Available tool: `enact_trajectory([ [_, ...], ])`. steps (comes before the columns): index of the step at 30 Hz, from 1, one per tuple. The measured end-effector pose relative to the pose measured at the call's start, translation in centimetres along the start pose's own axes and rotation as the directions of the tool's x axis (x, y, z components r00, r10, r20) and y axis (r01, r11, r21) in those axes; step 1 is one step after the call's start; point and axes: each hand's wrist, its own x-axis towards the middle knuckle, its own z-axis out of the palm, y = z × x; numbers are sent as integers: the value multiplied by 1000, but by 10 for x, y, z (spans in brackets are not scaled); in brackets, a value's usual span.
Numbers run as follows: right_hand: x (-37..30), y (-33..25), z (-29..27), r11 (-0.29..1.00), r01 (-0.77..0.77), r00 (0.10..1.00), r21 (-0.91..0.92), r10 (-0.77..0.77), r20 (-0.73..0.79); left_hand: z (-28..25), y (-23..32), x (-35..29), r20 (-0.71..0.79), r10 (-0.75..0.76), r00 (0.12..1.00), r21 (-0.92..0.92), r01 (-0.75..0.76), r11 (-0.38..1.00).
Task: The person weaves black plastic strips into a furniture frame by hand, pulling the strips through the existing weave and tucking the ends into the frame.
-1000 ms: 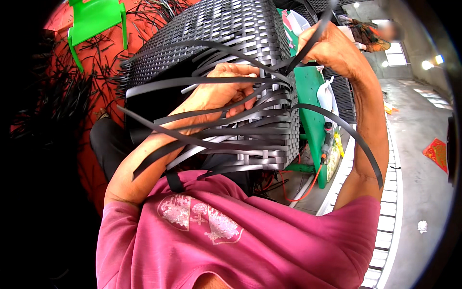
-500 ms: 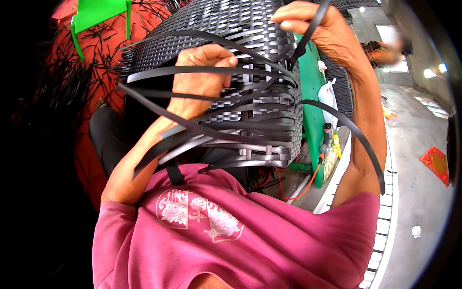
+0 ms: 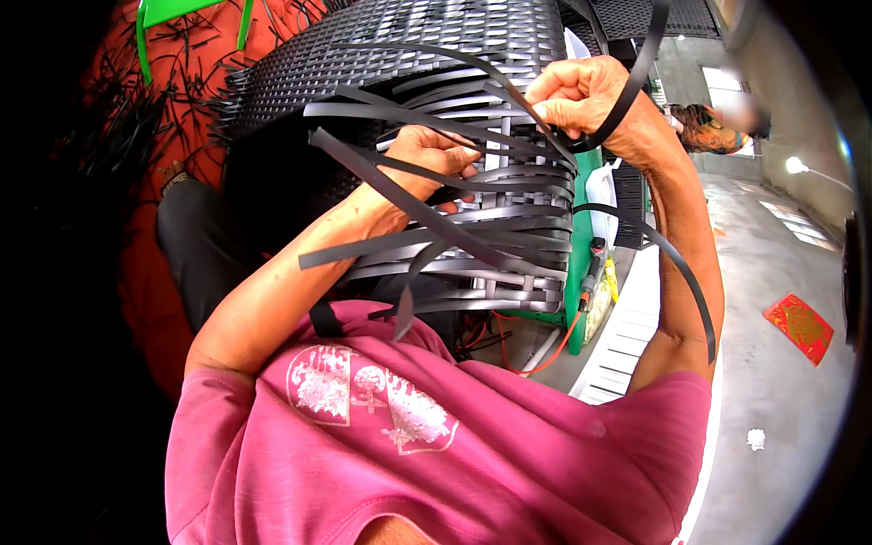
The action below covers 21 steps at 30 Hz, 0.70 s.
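A dark woven rattan-like piece (image 3: 400,45) spreads before me, with long loose black flat strips (image 3: 363,111) fanning leftward from its right corner. My left hand (image 3: 425,162) is in among these strips, its fingers bent round one; some fingertips show below it and the rest are hidden. Higher up, at the right corner of the weave, my right hand (image 3: 581,98) pinches a black strip between thumb and forefinger. Another strip (image 3: 636,86) loops up past the right wrist. A separate strip (image 3: 677,259) curves down across my right forearm.
A green board (image 3: 579,300) stands right of the weave, with an orange cable (image 3: 552,365) beside it. A green chair (image 3: 173,11) stands on a red floor covering (image 3: 263,41) strewn with strip scraps (image 3: 127,118). Another person (image 3: 713,127) is at far right.
My left hand has moved down and right, deeper among the strips. My right hand has come lower, to the corner of the weave. Several loose strips have shifted.
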Motion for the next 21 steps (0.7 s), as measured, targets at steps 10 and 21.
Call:
enact_trajectory([
  [10,41,-20,35,962,265,963,-57,-261,72,9,-13,21,-36,540,841,81,-536,840],
  [21,-19,13,-16,967,222,961,-124,-239,-140,-32,-36,33,-85,113,990,-318,-135,938],
])
